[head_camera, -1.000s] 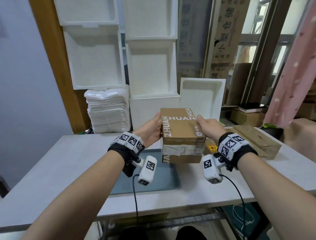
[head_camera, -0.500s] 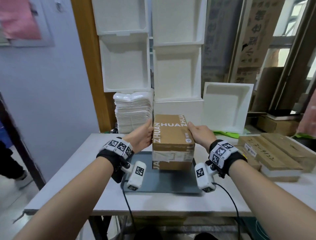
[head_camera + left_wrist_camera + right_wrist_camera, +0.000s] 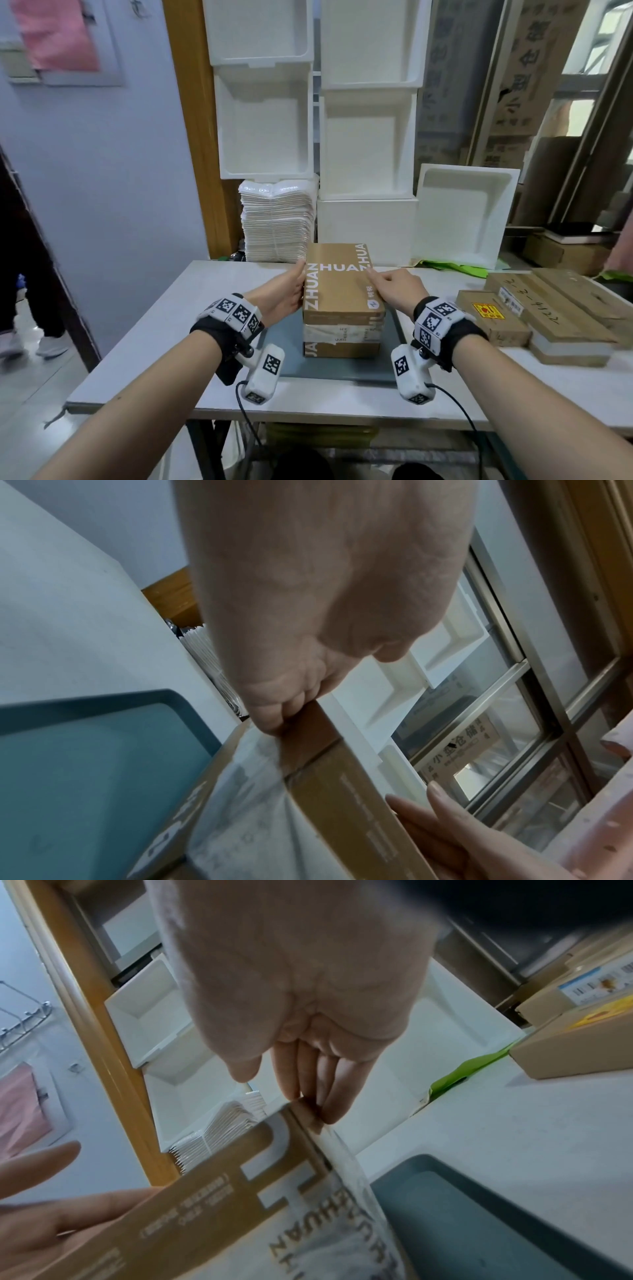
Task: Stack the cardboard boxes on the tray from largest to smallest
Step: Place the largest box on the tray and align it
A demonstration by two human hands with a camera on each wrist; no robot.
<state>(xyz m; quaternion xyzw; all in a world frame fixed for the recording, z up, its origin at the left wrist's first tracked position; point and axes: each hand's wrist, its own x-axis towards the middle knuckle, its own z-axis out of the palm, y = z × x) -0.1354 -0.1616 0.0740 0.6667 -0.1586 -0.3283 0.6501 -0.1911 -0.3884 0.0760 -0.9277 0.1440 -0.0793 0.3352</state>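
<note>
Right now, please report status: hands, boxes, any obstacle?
Left hand and right hand flat against sides of top box. Top box sits on lower box, on tray. Nothing blocking; spare boxes lie apart to the right.

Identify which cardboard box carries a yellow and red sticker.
The small flat box on the table, right of the tray; the stacked boxes carry only white lettering and tape.

From the right wrist camera I see my right hand [image 3: 301, 988] with fingers [image 3: 337, 1091] extended straight, tips touching the far upper edge of the brown printed box [image 3: 219, 1199]. The left hand [image 3: 44, 1204] lies flat against the box's opposite side. The grey tray [image 3: 479, 1218] sits on the white counter [image 3: 514, 1137] just beside the box.
</note>
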